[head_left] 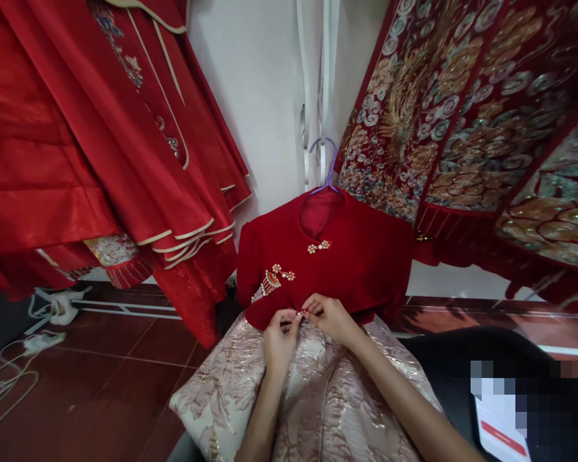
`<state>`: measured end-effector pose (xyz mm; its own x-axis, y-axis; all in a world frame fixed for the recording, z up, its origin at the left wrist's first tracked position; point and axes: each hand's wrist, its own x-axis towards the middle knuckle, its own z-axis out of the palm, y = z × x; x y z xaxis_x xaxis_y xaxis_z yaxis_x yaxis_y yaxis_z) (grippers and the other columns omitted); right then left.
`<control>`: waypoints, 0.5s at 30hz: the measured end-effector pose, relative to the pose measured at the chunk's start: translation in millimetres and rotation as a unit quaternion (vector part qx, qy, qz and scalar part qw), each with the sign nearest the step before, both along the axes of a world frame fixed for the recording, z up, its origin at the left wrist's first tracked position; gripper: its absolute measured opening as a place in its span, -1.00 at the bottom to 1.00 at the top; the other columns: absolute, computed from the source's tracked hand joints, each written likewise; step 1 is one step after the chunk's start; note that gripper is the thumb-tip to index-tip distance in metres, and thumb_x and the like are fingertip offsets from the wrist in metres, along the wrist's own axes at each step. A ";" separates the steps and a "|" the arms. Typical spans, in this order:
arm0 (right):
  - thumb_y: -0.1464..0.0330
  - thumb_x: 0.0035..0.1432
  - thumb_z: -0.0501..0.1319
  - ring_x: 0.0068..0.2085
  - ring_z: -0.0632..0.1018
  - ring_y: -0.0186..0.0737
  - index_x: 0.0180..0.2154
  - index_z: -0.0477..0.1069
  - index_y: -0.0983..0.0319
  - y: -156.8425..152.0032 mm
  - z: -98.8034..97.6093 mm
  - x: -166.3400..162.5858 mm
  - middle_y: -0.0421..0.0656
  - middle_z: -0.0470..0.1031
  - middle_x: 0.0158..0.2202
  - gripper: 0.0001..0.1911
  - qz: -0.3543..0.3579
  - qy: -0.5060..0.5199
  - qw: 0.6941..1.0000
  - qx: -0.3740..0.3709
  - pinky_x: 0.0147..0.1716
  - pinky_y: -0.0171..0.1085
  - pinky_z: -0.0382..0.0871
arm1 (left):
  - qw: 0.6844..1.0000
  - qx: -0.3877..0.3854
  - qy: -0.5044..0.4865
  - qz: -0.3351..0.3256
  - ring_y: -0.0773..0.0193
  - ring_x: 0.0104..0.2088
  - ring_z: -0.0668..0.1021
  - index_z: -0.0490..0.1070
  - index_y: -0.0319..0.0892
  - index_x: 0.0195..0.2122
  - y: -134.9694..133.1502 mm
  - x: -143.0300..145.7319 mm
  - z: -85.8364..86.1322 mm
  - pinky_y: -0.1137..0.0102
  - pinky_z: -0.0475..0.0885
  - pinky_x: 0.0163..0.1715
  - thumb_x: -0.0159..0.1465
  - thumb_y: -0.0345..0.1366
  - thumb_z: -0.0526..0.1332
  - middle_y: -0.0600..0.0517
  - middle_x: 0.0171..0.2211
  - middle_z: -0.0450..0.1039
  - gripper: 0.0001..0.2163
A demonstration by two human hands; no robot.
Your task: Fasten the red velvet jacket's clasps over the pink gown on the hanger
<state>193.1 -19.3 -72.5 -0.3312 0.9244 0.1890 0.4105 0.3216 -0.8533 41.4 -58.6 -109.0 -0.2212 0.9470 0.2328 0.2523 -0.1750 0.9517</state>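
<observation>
A short red velvet jacket point(361, 256) hangs from a purple hanger point(330, 170), its front facing me. Below its hem spreads a pale brocade fabric point(221, 394) with gold leaf patterns. My left hand point(279, 340) and my right hand point(334, 317) meet at the jacket's lower front edge. Both pinch a small beaded clasp point(302, 312), mostly covered by the fingertips. A flower-shaped beaded clasp point(318, 246) sits below the neckline. Farther left on the chest are another flower clasp point(284, 273) and a fan-shaped tasselled ornament point(268, 283).
Red garments point(173, 160) hang at left, and a heavily embroidered garment point(443, 128) at right. A white rack point(324, 77) stands behind the jacket. White cables point(9, 372) lie on the tiled floor point(106, 385). A phone point(501, 417) shows at lower right, partly pixelated.
</observation>
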 end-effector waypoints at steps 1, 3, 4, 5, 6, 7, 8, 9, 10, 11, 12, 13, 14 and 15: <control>0.45 0.04 0.22 -0.33 0.56 -0.27 -0.32 0.45 0.25 -0.1 -0.3 -0.7 -0.15 0.55 -0.39 -0.90 0.001 0.000 1.000 -0.002 -0.28 -0.32 0.42 | 1.000 0.001 0.005 0.002 0.26 -0.31 0.57 0.44 -0.19 -0.32 -0.2 0.1 -0.8 0.41 0.48 -0.29 0.19 -0.17 0.24 -0.03 -0.34 0.53 -0.82; 0.47 0.04 0.22 -0.33 0.56 -0.27 -0.32 0.45 0.25 0.1 -0.3 -1.8 -0.14 0.55 -0.39 -0.90 -0.003 -0.001 1.000 -0.005 -0.28 -0.31 0.42 | 1.000 0.003 0.013 0.001 0.27 -0.32 0.57 0.43 -0.19 -0.37 -1.4 0.8 -1.8 0.41 0.48 -0.30 0.18 -0.18 0.25 -0.01 -0.38 0.51 -0.83; 0.47 0.04 0.23 -0.32 0.56 -0.27 -0.32 0.45 0.26 0.3 0.3 -1.4 -0.14 0.56 -0.39 -0.89 -0.004 -0.001 1.000 -0.007 -0.27 -0.31 0.42 | 1.000 0.002 0.009 -0.001 0.27 -0.33 0.56 0.43 -0.20 -0.39 -2.2 1.3 -1.6 0.42 0.48 -0.30 0.18 -0.19 0.25 -0.01 -0.39 0.51 -0.83; 0.47 0.03 0.23 -0.32 0.56 -0.27 -0.32 0.45 0.26 0.6 1.6 0.0 -0.14 0.56 -0.39 -0.89 -0.002 0.000 1.000 -0.011 -0.27 -0.31 0.42 | 1.000 0.001 0.000 -0.007 0.28 -0.34 0.56 0.43 -0.20 -0.39 -3.0 1.9 -0.7 0.43 0.48 -0.31 0.16 -0.19 0.27 -0.01 -0.39 0.51 -0.83; 0.46 0.03 0.24 -0.33 0.56 -0.27 -0.32 0.45 0.27 0.7 3.9 2.7 -0.14 0.56 -0.38 -0.90 0.007 0.002 1.000 -0.017 -0.27 -0.31 0.42 | 1.000 0.001 -0.016 -0.014 0.29 -0.35 0.56 0.44 -0.21 -0.37 -3.4 2.3 1.2 0.44 0.47 -0.33 0.15 -0.19 0.29 -0.01 -0.39 0.51 -0.82; 0.44 0.03 0.25 -0.33 0.56 -0.27 -0.32 0.46 0.27 0.5 7.5 6.8 -0.14 0.56 -0.38 -0.90 0.026 0.005 0.999 -0.028 -0.26 -0.30 0.43 | 0.999 0.000 -0.037 -0.021 0.29 -0.35 0.56 0.44 -0.21 -0.35 -3.1 2.6 4.0 0.44 0.47 -0.34 0.12 -0.18 0.31 -0.01 -0.39 0.52 -0.80; 0.42 0.02 0.27 -0.33 0.56 -0.27 -0.31 0.46 0.27 -0.2 12.3 12.4 -0.14 0.56 -0.38 -0.88 0.052 0.006 0.998 -0.042 -0.26 -0.30 0.43 | 0.998 -0.001 -0.063 -0.029 0.29 -0.35 0.56 0.45 -0.21 -0.31 -1.8 2.7 7.8 0.45 0.48 -0.34 0.11 -0.17 0.32 -0.01 -0.38 0.52 -0.78; 0.40 0.02 0.29 -0.33 0.55 -0.27 -0.31 0.47 0.27 -1.3 18.4 19.0 -0.15 0.56 -0.39 -0.87 0.083 0.007 0.995 -0.059 -0.26 -0.30 0.43 | 0.995 -0.002 -0.095 -0.033 0.29 -0.34 0.57 0.46 -0.22 -0.28 0.9 2.5 12.5 0.44 0.49 -0.33 0.10 -0.16 0.33 -0.02 -0.36 0.53 -0.74; 0.38 0.01 0.31 -0.32 0.55 -0.27 -0.31 0.47 0.27 -2.9 25.4 26.4 -0.15 0.56 -0.38 -0.85 0.117 0.008 0.990 -0.078 -0.26 -0.31 0.42 | 0.991 -0.006 -0.132 -0.032 0.28 -0.33 0.58 0.47 -0.23 -0.25 5.0 2.1 18.0 0.42 0.50 -0.31 0.09 -0.13 0.34 -0.04 -0.34 0.54 -0.71; 0.36 0.01 0.32 -0.31 0.55 -0.27 -0.30 0.48 0.27 -4.9 32.9 34.0 -0.15 0.56 -0.38 -0.83 0.147 0.007 0.985 -0.095 -0.27 -0.31 0.42 | 0.985 -0.011 -0.173 -0.027 0.27 -0.32 0.59 0.49 -0.24 -0.24 10.3 1.6 24.2 0.39 0.51 -0.29 0.08 -0.11 0.34 -0.06 -0.32 0.55 -0.67; 0.35 0.01 0.32 -0.31 0.55 -0.28 -0.30 0.48 0.27 -7.1 40.5 41.2 -0.15 0.56 -0.38 -0.82 0.170 0.008 0.979 -0.109 -0.27 -0.32 0.42 | 0.976 -0.018 -0.215 -0.018 0.25 -0.30 0.59 0.50 -0.26 -0.24 16.5 1.1 30.7 0.36 0.52 -0.26 0.07 -0.09 0.34 -0.07 -0.30 0.56 -0.65; 0.33 0.02 0.32 -0.32 0.54 -0.29 -0.30 0.47 0.27 -9.4 47.6 47.5 -0.15 0.56 -0.38 -0.82 0.186 0.009 0.975 -0.118 -0.28 -0.32 0.41 | 0.967 -0.023 -0.255 -0.008 0.24 -0.30 0.60 0.51 -0.27 -0.26 23.2 0.8 37.4 0.33 0.53 -0.23 0.05 -0.07 0.36 -0.09 -0.29 0.57 -0.64; 0.32 0.03 0.31 -0.32 0.54 -0.30 -0.29 0.47 0.27 -11.5 53.6 52.6 -0.15 0.55 -0.38 -0.82 0.195 0.010 0.973 -0.122 -0.29 -0.33 0.40 | 0.958 -0.025 -0.287 -0.001 0.24 -0.30 0.61 0.53 -0.28 -0.27 29.7 0.7 44.0 0.30 0.53 -0.19 0.03 -0.08 0.37 -0.09 -0.29 0.58 -0.64; 0.31 0.05 0.31 -0.32 0.53 -0.30 -0.29 0.46 0.27 -13.1 58.1 56.2 -0.15 0.55 -0.38 -0.82 0.198 0.011 0.972 -0.123 -0.30 -0.33 0.40 | 0.949 -0.025 -0.314 0.003 0.24 -0.29 0.61 0.53 -0.28 -0.27 35.7 0.9 50.2 0.28 0.52 -0.15 0.02 -0.11 0.39 -0.09 -0.29 0.58 -0.64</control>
